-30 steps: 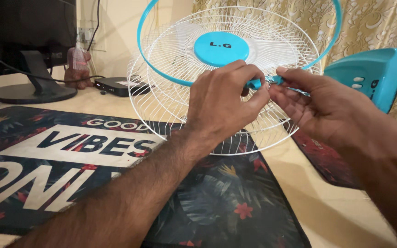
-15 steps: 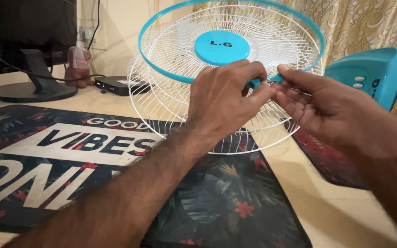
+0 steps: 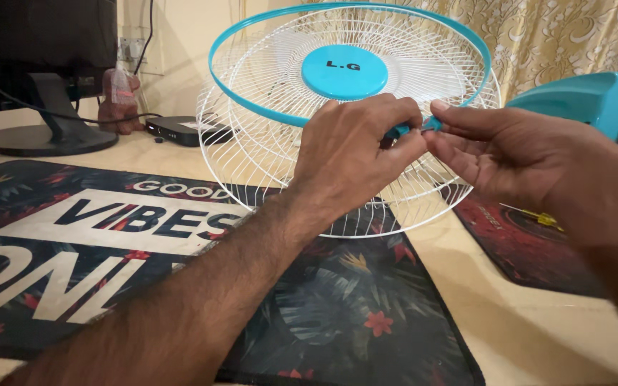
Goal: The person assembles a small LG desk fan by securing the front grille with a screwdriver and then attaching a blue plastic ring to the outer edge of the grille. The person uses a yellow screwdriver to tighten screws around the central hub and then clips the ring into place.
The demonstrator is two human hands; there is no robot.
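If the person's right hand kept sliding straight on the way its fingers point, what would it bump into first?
Probably the left hand. The right hand points leftward along the white wire fan guard's turquoise rim band, and its fingertips already look nearly against the left fingers at the band's clasp, though depth is unclear.

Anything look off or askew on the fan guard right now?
Yes. The blue ring sits tilted, off the white wire guard on the left, not seated around its edge. Both hands, left hand and right hand, pinch its ends together.

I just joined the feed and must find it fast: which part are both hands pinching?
Find the white wire fan guard standing on the floral mat. A blue ring circles it. The left hand and right hand meet at its clasp, the ring's only break.
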